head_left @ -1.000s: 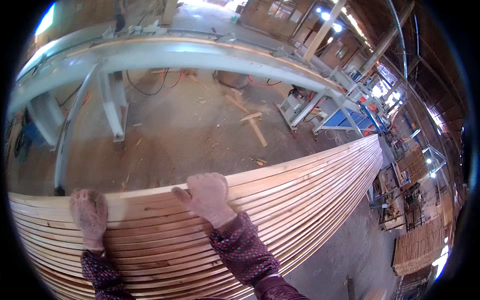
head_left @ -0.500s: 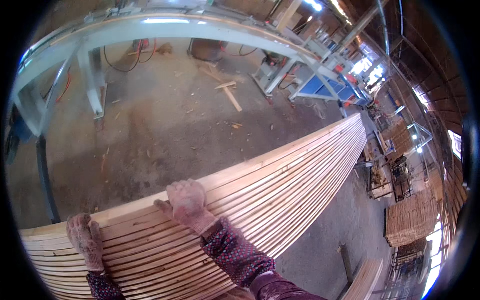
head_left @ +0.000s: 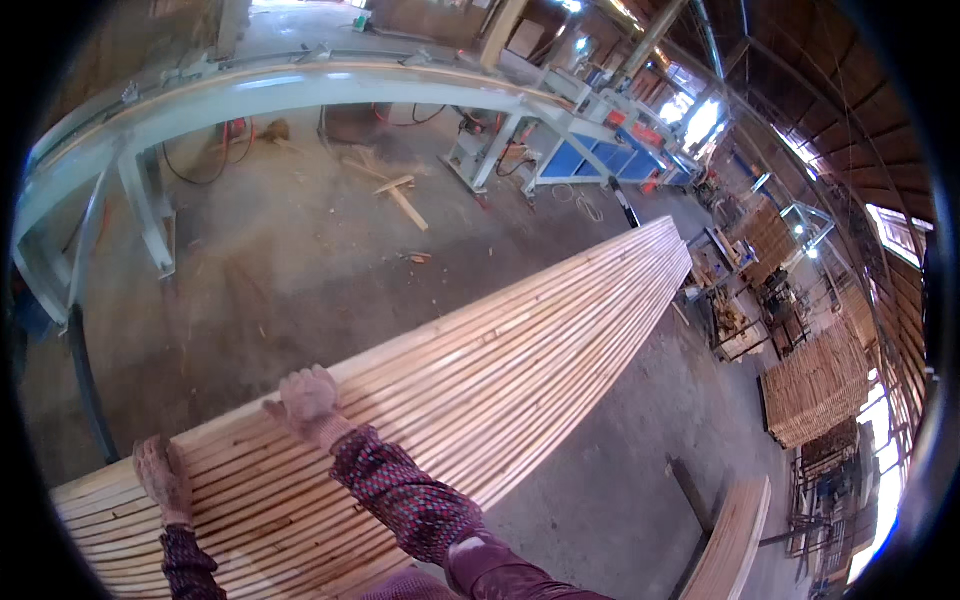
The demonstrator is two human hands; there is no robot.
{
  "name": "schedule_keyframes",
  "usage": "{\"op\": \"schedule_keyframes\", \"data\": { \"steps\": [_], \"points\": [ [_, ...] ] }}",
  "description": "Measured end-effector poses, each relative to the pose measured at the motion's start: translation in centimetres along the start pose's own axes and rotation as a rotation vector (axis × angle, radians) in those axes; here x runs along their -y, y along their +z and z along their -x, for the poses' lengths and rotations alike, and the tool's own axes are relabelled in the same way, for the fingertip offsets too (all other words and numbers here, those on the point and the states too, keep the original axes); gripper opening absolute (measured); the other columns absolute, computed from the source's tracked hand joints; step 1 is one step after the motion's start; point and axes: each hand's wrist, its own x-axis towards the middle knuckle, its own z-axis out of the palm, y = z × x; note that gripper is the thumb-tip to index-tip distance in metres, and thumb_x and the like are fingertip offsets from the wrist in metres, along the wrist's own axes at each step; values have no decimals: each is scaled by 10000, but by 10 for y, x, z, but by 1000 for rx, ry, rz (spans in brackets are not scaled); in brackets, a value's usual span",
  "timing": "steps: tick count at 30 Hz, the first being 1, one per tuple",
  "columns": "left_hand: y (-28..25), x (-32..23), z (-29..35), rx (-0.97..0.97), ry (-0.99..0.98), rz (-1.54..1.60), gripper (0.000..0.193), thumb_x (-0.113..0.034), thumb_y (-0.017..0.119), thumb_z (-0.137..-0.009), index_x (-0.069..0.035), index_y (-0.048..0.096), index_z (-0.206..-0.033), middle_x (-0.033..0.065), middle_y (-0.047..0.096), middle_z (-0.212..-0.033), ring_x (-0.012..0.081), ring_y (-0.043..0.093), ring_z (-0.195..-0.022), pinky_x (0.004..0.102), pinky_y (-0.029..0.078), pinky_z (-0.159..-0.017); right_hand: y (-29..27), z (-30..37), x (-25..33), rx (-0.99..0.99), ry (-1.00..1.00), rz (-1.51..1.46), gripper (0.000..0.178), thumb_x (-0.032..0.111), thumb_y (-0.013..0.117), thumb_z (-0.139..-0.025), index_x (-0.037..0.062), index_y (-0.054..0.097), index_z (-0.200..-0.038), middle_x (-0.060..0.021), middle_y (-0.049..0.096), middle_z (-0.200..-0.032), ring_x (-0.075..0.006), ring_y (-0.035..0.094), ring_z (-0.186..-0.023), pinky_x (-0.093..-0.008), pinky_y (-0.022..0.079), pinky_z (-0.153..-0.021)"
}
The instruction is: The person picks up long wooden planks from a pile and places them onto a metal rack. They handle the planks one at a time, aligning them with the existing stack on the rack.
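Observation:
Long, pale wooden boards (head_left: 470, 365) lie side by side in a wide row, stretching from the lower left to the upper right. My left hand (head_left: 163, 482), in a dirty knit work glove, hooks its fingers over the far edge of the outermost board. To its right, my gloved right hand (head_left: 308, 402) grips that same edge, thumb pointing left and fingertips hidden beyond the wood. Both forearms, in dark patterned sleeves, reach across the boards.
Beyond the boards runs a long pale machine frame (head_left: 300, 92) on legs, with blue panels (head_left: 590, 158) farther right. Wood scraps (head_left: 405, 205) litter the concrete floor. Stacked lumber (head_left: 818, 385) stands at right, and another bundle of boards (head_left: 735, 535) lies lower right.
The view has swung, so the boards and machine sit farther left. Both hands keep their grip on the outer board's edge; the row's far end appears narrower.

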Motion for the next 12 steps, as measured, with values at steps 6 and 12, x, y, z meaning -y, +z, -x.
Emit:
{"op": "schedule_keyframes", "data": {
  "steps": [6,12],
  "points": [
    [-5,18,-15,318,-117,-97,370,-315,460,-1040,2,607,-1160,174,616,-1184,368,531,-1183,473,328,-1147,-8,102,16,-417,-134,-227,497,412,582,-953,38,600,-1280,-183,594,-1345,-319,528,-1298,-431,333,-1172],
    [3,-34,-40,721,-373,-523,666,-498,441,-1020,-132,294,-1556,102,286,-1605,309,259,-1475,454,127,-1255,-60,309,-60,319,391,-614,431,294,505,-1024,76,521,-1396,-149,572,-1362,-239,533,-1282,-401,417,-1109]
  ]
}}
